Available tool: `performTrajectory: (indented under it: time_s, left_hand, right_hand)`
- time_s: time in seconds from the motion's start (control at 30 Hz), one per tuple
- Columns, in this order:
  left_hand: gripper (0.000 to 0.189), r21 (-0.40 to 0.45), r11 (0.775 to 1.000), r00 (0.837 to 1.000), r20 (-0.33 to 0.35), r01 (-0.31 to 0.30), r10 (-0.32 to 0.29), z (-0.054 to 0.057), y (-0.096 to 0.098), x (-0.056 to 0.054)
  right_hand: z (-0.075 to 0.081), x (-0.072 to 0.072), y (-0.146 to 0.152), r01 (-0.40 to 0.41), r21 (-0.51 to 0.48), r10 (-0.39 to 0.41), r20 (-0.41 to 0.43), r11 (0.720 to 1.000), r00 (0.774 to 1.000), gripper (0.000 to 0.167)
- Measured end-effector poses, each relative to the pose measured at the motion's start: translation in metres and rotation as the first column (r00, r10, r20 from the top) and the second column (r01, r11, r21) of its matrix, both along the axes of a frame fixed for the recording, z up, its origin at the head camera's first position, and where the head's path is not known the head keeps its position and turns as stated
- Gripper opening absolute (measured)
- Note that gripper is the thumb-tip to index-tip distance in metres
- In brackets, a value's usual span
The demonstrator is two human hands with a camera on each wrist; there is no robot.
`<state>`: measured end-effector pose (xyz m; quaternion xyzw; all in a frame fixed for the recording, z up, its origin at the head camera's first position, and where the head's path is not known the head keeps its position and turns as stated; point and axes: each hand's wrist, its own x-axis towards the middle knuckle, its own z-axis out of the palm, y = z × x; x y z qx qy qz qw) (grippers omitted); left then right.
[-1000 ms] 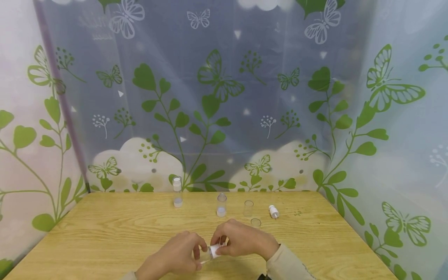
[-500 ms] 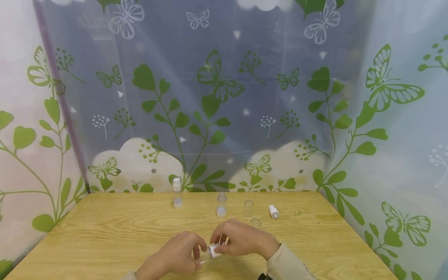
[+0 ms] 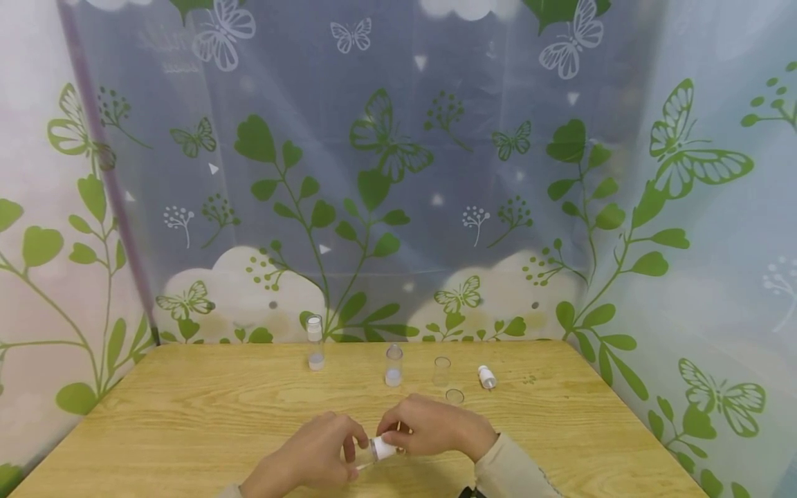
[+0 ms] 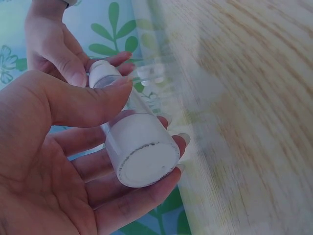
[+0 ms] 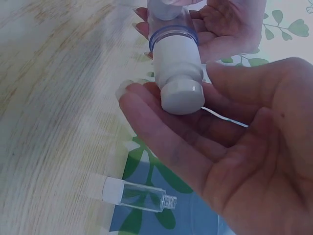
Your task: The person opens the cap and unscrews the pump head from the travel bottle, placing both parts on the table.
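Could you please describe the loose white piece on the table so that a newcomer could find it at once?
In the head view, look at the wooden table, towards its far edge, beyond the right hand. Just right of two clear pieces is the white piece. Its opaque white body sets it apart from those see-through neighbours.

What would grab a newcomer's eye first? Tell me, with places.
Probably the curtain printed with green butterflies and leaves, towering behind the wooden table in the head view. Then the clear, white-topped pump bottle, held by the left hand and right hand, low in that view's middle.
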<state>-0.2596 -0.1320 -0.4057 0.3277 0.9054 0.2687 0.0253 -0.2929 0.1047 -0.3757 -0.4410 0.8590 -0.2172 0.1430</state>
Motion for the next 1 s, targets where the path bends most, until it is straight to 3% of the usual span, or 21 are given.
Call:
performTrajectory:
  time_s: [0.3, 0.57, 1.0]
  left_hand:
    - [0.032, 0.001, 1.000, 1.000, -0.009, 0.005, -0.005, 0.0004, 0.0005, 0.0001]
    - [0.033, 0.010, 1.000, 1.000, 0.028, -0.003, 0.002, 0.0016, 0.0014, 0.0008]
    - [0.034, 0.013, 1.000, 0.999, 0.035, -0.007, 0.006, 0.0022, 0.0012, 0.0019]
  right_hand:
    - [0.0003, 0.0008, -0.0003, -0.002, -0.022, 0.002, 0.023, 1.000, 1.000, 0.018]
    - [0.0015, 0.0014, -0.0015, 0.017, -0.005, -0.017, -0.016, 1.000, 1.000, 0.018]
    - [0.0022, 0.0022, -0.0026, 0.012, -0.022, -0.013, -0.030, 1.000, 0.999, 0.019]
